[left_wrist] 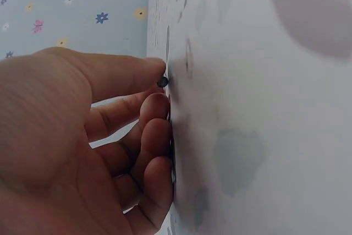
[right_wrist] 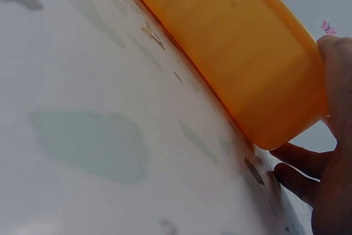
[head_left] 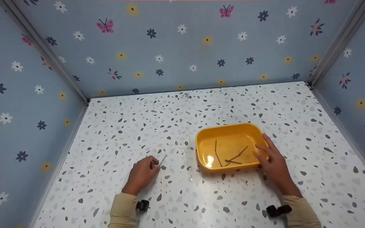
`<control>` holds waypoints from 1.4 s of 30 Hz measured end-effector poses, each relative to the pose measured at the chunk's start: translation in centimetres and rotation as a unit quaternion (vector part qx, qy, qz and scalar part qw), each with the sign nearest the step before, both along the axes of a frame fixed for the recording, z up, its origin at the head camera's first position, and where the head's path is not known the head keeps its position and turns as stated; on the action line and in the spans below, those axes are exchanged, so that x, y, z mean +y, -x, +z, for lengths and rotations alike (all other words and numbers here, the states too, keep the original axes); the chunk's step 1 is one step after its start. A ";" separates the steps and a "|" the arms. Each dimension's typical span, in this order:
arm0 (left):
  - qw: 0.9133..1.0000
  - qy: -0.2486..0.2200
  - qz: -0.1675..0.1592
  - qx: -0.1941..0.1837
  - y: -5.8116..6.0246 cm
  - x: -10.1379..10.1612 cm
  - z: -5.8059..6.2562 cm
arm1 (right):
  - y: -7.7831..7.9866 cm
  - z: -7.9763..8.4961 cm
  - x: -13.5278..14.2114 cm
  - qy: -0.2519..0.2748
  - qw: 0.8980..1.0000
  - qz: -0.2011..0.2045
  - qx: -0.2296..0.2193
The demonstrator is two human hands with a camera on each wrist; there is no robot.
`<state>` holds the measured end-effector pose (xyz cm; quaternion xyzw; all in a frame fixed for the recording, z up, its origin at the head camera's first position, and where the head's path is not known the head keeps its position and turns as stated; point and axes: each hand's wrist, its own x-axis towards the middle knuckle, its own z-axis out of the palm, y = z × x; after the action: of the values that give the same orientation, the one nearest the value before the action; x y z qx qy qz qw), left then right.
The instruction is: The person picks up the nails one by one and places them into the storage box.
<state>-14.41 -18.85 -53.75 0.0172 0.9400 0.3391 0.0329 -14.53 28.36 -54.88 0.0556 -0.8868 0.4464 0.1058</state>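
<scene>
My left hand is low over the speckled table, left of the yellow tray. Between its thumb and fingertips it pinches a thin nail; in the left wrist view the dark end of the nail shows just under one fingertip, close to the tabletop. Several dark nails lie scattered on the tray's floor. My right hand grips the tray's right end, thumb over the rim and other fingers along the outside. The right wrist view shows the tray's outer wall and fingers beside its lower corner.
The white speckled tabletop reaches back to a blue flowered panel. Similar panels stand at the left and right, joined by grey corner strips. A black wrist strap piece sits at the left cuff, another at the right.
</scene>
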 end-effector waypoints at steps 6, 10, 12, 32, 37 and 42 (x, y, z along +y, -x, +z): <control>0.999 0.033 -0.009 0.009 -0.1 0.2 0.1 | 0.0 0.0 0.0 0.005 1.000 0.001 0.003; 0.999 0.047 -0.011 0.004 -0.3 0.3 0.1 | 0.0 0.0 -0.1 0.007 1.000 0.002 -0.001; 0.999 0.047 -0.011 -0.002 -0.4 0.3 0.2 | 0.0 0.0 -0.1 0.007 1.000 0.001 -0.003; 0.998 -0.051 0.021 -0.015 -0.4 -0.2 0.6 | 0.0 -0.1 -0.1 0.012 1.000 -0.001 -0.008; 0.997 -0.067 0.025 -0.010 -0.4 -0.2 0.6 | 0.1 -0.1 -0.1 0.007 1.000 -0.003 -0.005; 0.997 -0.071 0.026 -0.007 -0.5 -0.2 0.6 | 0.0 -0.1 -0.1 0.008 1.000 -0.001 -0.002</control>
<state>-13.94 -19.06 -53.15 -0.0076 0.9134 0.4060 0.0292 -14.57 28.27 -54.94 0.0531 -0.8836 0.4533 0.1049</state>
